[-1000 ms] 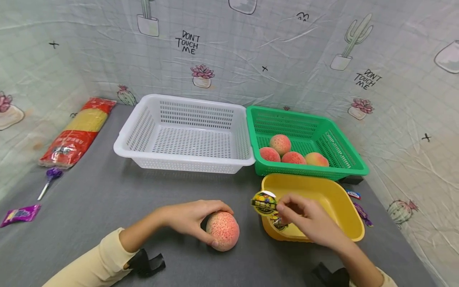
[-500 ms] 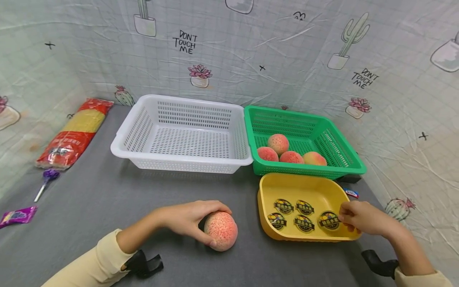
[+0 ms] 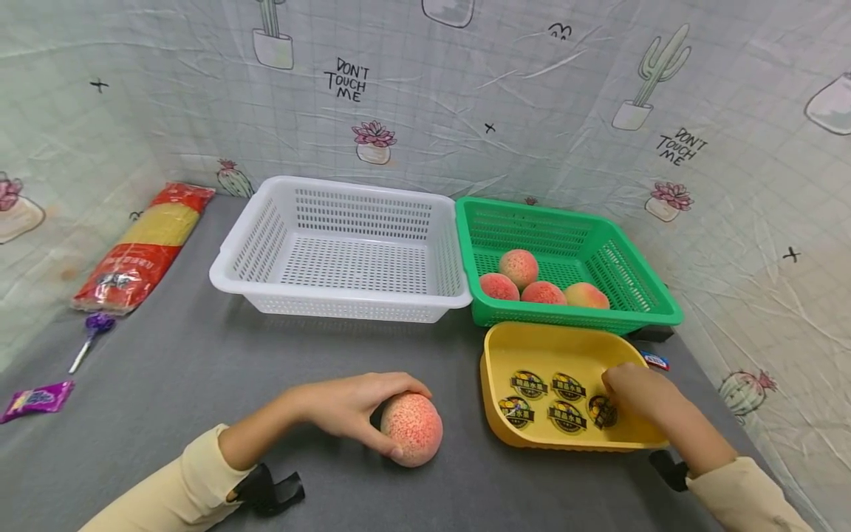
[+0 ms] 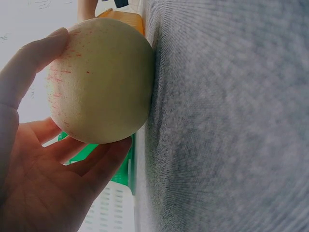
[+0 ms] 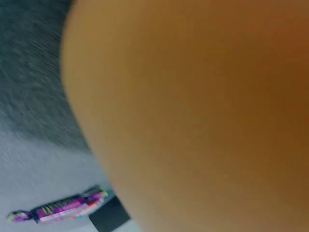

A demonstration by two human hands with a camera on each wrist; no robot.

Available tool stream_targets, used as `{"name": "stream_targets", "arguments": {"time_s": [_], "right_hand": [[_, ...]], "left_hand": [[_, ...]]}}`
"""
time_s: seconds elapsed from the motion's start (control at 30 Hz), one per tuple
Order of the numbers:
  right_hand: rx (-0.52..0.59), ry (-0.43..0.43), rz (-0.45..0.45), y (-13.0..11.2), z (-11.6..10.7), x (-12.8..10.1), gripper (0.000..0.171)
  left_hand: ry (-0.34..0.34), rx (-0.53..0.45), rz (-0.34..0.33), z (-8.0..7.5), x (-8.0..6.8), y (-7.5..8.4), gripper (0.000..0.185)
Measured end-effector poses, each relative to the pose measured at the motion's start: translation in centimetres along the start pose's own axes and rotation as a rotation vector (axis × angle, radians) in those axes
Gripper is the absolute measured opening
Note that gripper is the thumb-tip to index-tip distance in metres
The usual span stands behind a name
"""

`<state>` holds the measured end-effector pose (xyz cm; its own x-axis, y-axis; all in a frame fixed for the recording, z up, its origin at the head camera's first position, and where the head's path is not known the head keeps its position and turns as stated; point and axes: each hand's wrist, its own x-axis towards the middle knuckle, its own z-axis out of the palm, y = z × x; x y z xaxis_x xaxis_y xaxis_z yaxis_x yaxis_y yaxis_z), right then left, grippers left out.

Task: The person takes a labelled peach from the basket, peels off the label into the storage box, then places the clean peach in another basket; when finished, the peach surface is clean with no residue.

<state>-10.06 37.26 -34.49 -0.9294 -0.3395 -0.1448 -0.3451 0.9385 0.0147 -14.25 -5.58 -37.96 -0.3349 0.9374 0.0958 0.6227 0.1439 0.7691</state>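
Observation:
My left hand [image 3: 352,406] grips a speckled pink peach [image 3: 412,428] that rests on the grey table; the left wrist view shows the thumb and fingers [image 4: 34,53] curled round the peach [image 4: 101,82]. My right hand [image 3: 631,391] reaches into the yellow tray [image 3: 552,334], fingers bent down over the rightmost round sticker [image 3: 600,412] and partly covering it. I cannot tell whether they pinch it. Several more stickers [image 3: 528,384] lie flat on the tray floor. The right wrist view is blurred and mostly filled by the tray wall [image 5: 193,106].
A green basket [image 3: 638,295] with several peaches [image 3: 518,266] stands behind the tray, and a white basket [image 3: 266,222] is to its left. A red noodle packet [image 3: 142,247], a purple lollipop [image 3: 93,329] and a purple wrapper [image 3: 36,399] lie far left. Candy wrappers [image 5: 58,212] lie beside the tray.
My right hand held a sticker over the tray's left edge, swung to the right rim without it, and has now moved in over the rightmost sticker. Left hand and peach have stayed put.

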Motion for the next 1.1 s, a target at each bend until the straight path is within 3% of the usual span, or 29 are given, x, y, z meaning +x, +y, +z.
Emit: {"name": "stream_targets", "arguments": {"time_s": [0.2, 0.37, 0.5, 0.63, 0.73, 0.8, 0.9, 1.0, 1.1], "right_hand": [[-0.021, -0.013, 0.010, -0.1, 0.7, 0.2, 0.033], [-0.041, 0.000, 0.062, -0.8, -0.6, 0.2, 0.020], [0.012, 0.147, 0.086, -2.5, -2.3, 0.5, 0.020], [0.148, 0.420, 0.003, -5.2, -3.1, 1.3, 0.038], [0.271, 0.567, -0.125, -7.5, -2.9, 2.0, 0.056], [0.373, 0.581, -0.205, -9.1, -2.8, 2.5, 0.063], [0.551, 0.503, -0.287, -11.4, -2.4, 3.0, 0.069], [0.716, 0.395, -0.363, -13.6, -1.9, 3.5, 0.070], [0.850, 0.284, -0.453, -15.4, -1.4, 4.0, 0.072]], "left_hand": [[-0.003, 0.002, 0.002, 0.1, 0.1, 0.0, 0.063], [0.003, 0.011, 0.007, 0.1, 0.2, -0.1, 0.063], [0.010, -0.003, 0.011, 0.1, 0.1, -0.2, 0.066], [0.048, -0.036, 0.001, -0.6, -0.1, 0.0, 0.071], [0.171, -0.026, 0.008, -1.6, -0.3, 0.4, 0.069], [0.303, 0.028, 0.042, -2.5, -0.5, 0.6, 0.063], [0.527, 0.178, 0.128, -3.8, -0.8, 0.6, 0.054], [0.693, 0.347, 0.173, -5.1, -1.3, 0.4, 0.048], [0.789, 0.502, 0.125, -6.0, -1.9, -0.1, 0.043]]}}
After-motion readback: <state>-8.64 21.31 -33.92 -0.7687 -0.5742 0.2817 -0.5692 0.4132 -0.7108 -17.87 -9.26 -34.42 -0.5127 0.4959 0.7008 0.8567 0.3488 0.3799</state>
